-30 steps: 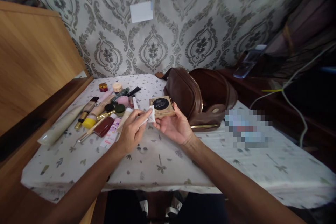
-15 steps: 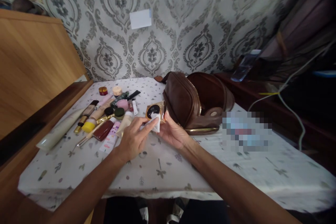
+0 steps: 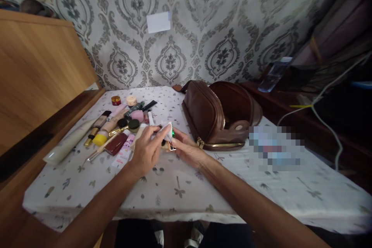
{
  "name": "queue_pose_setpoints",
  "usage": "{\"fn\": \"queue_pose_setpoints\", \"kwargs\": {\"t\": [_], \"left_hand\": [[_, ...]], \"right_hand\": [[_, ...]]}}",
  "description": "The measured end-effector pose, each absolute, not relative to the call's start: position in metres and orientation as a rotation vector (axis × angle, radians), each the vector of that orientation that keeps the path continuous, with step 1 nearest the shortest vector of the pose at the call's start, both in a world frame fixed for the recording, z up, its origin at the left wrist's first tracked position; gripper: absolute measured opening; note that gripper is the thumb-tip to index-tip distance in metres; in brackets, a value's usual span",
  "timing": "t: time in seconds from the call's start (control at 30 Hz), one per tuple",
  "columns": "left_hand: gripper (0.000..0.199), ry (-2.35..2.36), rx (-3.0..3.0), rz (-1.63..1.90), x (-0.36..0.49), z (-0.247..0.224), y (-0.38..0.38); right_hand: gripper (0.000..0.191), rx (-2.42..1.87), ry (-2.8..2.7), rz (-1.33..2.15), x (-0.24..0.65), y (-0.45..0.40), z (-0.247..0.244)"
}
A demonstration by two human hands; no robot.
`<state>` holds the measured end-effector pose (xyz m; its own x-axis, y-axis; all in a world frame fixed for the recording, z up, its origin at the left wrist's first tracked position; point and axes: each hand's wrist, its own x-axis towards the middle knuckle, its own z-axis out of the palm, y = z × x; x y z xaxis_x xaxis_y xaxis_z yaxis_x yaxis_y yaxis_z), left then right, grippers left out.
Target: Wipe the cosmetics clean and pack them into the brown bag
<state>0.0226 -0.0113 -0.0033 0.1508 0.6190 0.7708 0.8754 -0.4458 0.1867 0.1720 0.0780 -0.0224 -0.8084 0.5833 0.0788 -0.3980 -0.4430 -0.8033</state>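
Compact case (image 3: 172, 146): held up over the near-middle of the bench (image 3: 116, 197), left of the brown bag (image 3: 203, 112); it is tilted and mostly hidden by my fingers, a shiny edge showing.
Left hand (image 3: 147, 150): my fingertips pinch a white wipe (image 3: 167, 131) against the case.
Right hand (image 3: 188, 150): my thumb and fingers grasp the case from its right side.
Brown bag: on the bench, just beyond my right hand, its main opening gaping.
Left group: a yellow cap (image 3: 100, 138), a dark red bottle (image 3: 116, 144) and a pink item (image 3: 137, 115) lie close together among other cosmetics.
Far left: a red jar (image 3: 116, 101) stands beside a cream jar (image 3: 131, 101).
Bench cover: white printed cloth.
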Motion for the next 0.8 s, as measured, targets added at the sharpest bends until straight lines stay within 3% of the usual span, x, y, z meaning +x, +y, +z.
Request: {"fn": "queue_pose_setpoints", "kwargs": {"t": [0.47, 0.8], "left_hand": [[0.044, -1.679, -2.031, -1.369, 0.014, -0.008, -0.005], [0.044, -1.678, -2.099, -1.432, 0.015, -0.011, -0.005]], "right_hand": [[0.028, -0.268, -1.030, 2.354, 0.181, 0.081, -0.013], [0.028, -0.195, -0.805, 2.400, 0.185, 0.092, -0.011]]}}
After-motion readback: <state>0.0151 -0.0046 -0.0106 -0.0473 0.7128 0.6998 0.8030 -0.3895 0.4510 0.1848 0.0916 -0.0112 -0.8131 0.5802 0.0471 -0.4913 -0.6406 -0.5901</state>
